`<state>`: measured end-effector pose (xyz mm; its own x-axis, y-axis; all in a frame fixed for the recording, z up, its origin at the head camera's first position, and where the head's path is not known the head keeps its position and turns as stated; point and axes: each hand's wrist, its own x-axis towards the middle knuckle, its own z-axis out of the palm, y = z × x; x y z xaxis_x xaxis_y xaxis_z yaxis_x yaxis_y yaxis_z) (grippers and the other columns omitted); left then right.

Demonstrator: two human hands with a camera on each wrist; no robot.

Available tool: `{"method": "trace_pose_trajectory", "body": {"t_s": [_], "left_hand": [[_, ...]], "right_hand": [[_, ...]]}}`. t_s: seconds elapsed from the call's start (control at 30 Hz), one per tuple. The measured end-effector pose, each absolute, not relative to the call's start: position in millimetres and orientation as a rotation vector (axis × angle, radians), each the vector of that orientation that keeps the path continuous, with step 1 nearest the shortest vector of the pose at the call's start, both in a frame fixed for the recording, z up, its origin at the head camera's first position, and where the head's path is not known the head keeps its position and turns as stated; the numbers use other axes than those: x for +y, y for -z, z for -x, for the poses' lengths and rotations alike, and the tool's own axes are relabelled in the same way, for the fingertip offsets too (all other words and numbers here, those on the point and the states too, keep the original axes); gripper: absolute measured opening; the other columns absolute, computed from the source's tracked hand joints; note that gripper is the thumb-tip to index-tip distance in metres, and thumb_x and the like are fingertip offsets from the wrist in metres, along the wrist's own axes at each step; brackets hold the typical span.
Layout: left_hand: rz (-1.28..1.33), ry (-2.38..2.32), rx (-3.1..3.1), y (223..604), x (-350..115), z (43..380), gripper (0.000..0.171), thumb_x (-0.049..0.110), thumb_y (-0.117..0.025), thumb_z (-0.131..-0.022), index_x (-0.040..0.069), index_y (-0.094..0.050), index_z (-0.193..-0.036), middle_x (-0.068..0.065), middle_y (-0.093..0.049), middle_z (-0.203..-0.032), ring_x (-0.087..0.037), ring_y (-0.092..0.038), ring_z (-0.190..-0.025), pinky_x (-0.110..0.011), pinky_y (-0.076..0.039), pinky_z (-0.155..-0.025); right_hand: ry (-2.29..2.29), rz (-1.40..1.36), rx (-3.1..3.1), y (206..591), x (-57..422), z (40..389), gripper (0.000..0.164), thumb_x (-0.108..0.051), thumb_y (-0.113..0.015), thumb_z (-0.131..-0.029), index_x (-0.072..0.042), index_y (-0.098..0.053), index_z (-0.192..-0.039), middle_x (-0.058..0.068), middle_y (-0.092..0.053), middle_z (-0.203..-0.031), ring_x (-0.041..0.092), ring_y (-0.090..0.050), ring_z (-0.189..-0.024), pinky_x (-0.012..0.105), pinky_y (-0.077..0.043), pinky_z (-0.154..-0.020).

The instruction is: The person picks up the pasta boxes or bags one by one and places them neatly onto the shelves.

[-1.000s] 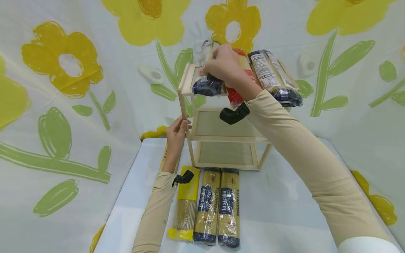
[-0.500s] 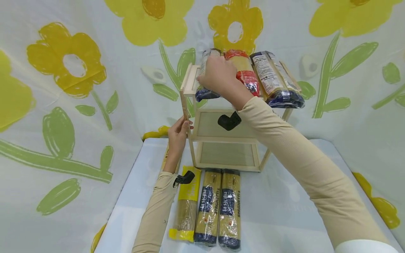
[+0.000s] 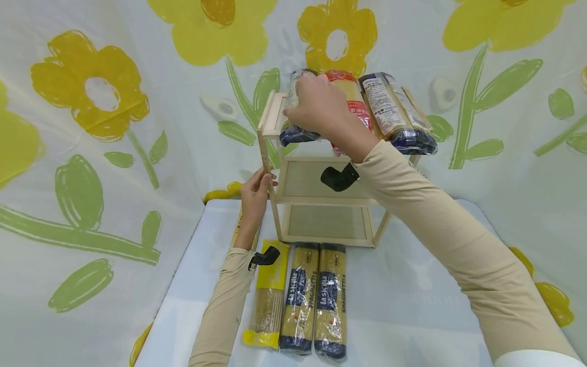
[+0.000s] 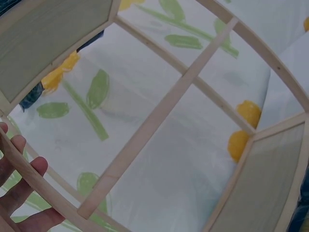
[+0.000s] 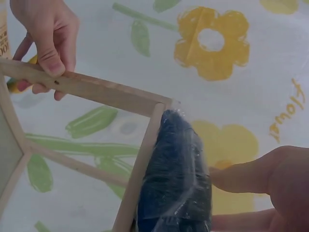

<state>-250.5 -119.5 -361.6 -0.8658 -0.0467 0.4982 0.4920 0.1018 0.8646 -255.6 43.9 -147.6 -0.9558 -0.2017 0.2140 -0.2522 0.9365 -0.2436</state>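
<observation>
My left hand (image 3: 255,196) grips the left front post of a wooden three-tier rack (image 3: 321,202); in the left wrist view its fingers (image 4: 38,166) curl round the wood. On the top tier at the left lies a spaghetti pack (image 3: 298,136) with dark blue ends and clear wrap. My right hand (image 3: 319,104) holds this pack from above, covering its middle. The right wrist view shows the thumb (image 5: 241,176) right at the side of the pack's blue end (image 5: 174,179), which overhangs the rack's front bar. The other fingertips are mostly hidden.
A red-wrapped pasta pack (image 3: 357,108) and blue-ended packs (image 3: 382,104) lie further right on the top tier. In front of the rack, a yellow pack (image 3: 268,306) and two La Sicilia spaghetti packs (image 3: 300,300) lie side by side on the white table (image 3: 403,306). Flowered cloth (image 3: 183,102) surrounds the table.
My right hand has lowered the blue-ended pack, which was tilted up at its far end, onto the left of the top tier. My left hand has stayed on the post.
</observation>
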Motion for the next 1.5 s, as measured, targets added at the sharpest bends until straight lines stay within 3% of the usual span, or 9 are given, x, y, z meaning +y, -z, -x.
{"method": "trace_pose_trajectory", "body": {"t_s": [0.1, 0.3, 0.47, 0.63, 0.83, 1.1, 1.33, 1.5], "left_hand": [[0.437, 1.822, -1.983, 361.5, -119.1, 250.7, 0.029, 0.009, -0.050, -0.098, -0.009, -0.059, -0.119, -0.032, -0.061, -0.099, -0.044, -0.060, -0.088, -0.050, -0.050, -0.060], [0.416, 1.828, -1.999, 363.5, -119.7, 250.3, 0.029, 0.010, -0.050, -0.099, -0.008, -0.059, -0.120, -0.032, -0.061, -0.101, -0.043, -0.060, -0.090, -0.052, -0.050, -0.062], [0.402, 1.826, -2.017, 362.7, -119.2, 249.4, 0.030, 0.012, -0.049, -0.099, -0.006, -0.059, -0.122, -0.031, -0.062, -0.102, -0.043, -0.060, -0.092, -0.055, -0.049, -0.064], [0.403, 1.828, -2.025, 362.6, -118.4, 250.2, 0.032, 0.013, -0.047, -0.100, -0.007, -0.057, -0.124, -0.030, -0.061, -0.103, -0.045, -0.060, -0.094, -0.059, -0.048, -0.065], [0.371, 1.841, -2.016, 375.7, -120.3, 261.3, 0.033, 0.017, -0.049, -0.099, -0.004, -0.058, -0.124, -0.027, -0.063, -0.102, -0.041, -0.061, -0.093, -0.054, -0.050, -0.064], [0.342, 1.811, -2.008, 386.4, -121.7, 268.3, 0.037, 0.028, -0.050, -0.098, 0.002, -0.060, -0.123, -0.019, -0.065, -0.101, -0.029, -0.063, -0.090, -0.036, -0.053, -0.062], [0.381, 1.873, -2.009, 359.7, -118.1, 246.7, 0.035, 0.012, -0.047, -0.100, -0.010, -0.054, -0.125, -0.030, -0.060, -0.105, -0.043, -0.060, -0.095, -0.060, -0.048, -0.074], [0.383, 1.870, -2.007, 358.6, -117.6, 246.0, 0.034, 0.011, -0.047, -0.100, -0.010, -0.054, -0.125, -0.032, -0.059, -0.105, -0.044, -0.060, -0.094, -0.060, -0.048, -0.073]], "right_hand": [[-0.465, -0.362, -2.890, 147.2, 49.5, 248.7, 0.034, -0.038, -0.058, -0.090, -0.005, -0.053, -0.097, 0.007, -0.044, -0.084, 0.022, -0.044, -0.075, 0.031, -0.036, -0.059], [-0.584, -0.433, -2.857, 147.2, 65.0, 234.0, 0.044, -0.037, -0.060, -0.090, -0.003, -0.058, -0.119, 0.011, -0.060, -0.106, 0.025, -0.051, -0.086, 0.033, -0.045, -0.072], [-0.737, -0.523, -2.763, 152.9, 79.4, 218.6, 0.040, -0.033, -0.063, -0.090, -0.003, -0.062, -0.117, 0.013, -0.062, -0.105, 0.026, -0.054, -0.094, 0.037, -0.047, -0.082], [-0.889, -0.584, -2.610, 164.4, 89.2, 202.6, 0.034, -0.027, -0.066, -0.089, -0.002, -0.063, -0.112, 0.013, -0.063, -0.105, 0.025, -0.057, -0.095, 0.036, -0.049, -0.082], [-0.913, -0.662, -2.526, 173.0, 96.2, 183.5, 0.030, -0.023, -0.068, -0.088, -0.002, -0.064, -0.108, 0.012, -0.066, -0.098, 0.022, -0.061, -0.088, 0.036, -0.049, -0.079], [-0.892, -0.764, -2.536, 188.7, 106.5, 156.2, 0.026, -0.020, -0.072, -0.085, -0.006, -0.066, -0.107, 0.006, -0.068, -0.098, 0.018, -0.063, -0.086, 0.034, -0.051, -0.076], [-0.886, -0.793, -2.597, 211.1, 116.3, 143.0, 0.026, -0.020, -0.072, -0.085, -0.005, -0.065, -0.106, 0.006, -0.068, -0.099, 0.018, -0.062, -0.087, 0.034, -0.051, -0.074], [-0.879, -0.786, -2.632, 225.8, 122.0, 133.6, 0.026, -0.020, -0.072, -0.085, -0.006, -0.065, -0.106, 0.005, -0.068, -0.099, 0.018, -0.062, -0.087, 0.034, -0.052, -0.069]]}}
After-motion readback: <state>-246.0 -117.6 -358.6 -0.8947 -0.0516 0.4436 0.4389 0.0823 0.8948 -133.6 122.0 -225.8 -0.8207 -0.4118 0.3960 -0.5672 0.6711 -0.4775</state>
